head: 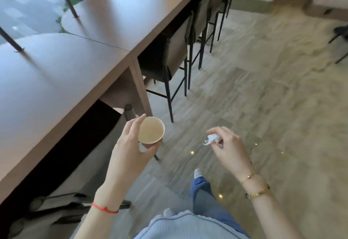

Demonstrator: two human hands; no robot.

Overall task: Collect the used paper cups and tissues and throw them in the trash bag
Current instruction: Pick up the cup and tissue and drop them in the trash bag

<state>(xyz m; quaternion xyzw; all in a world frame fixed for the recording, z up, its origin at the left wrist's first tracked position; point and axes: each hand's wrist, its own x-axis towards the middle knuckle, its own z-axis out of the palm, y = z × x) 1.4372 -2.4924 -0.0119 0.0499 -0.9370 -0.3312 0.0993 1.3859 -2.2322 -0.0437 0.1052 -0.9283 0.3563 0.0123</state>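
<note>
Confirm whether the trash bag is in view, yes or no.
No: the left hand holds a cup and the right hand a tissue over bare floor, with no bag visible.

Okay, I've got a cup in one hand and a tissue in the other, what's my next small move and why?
Probably drop the crumpled tissue from your right hand into the paper cup your left hand holds. The cup is upright, open and looks empty, no trash bag is in view, and that would free one hand.
</note>
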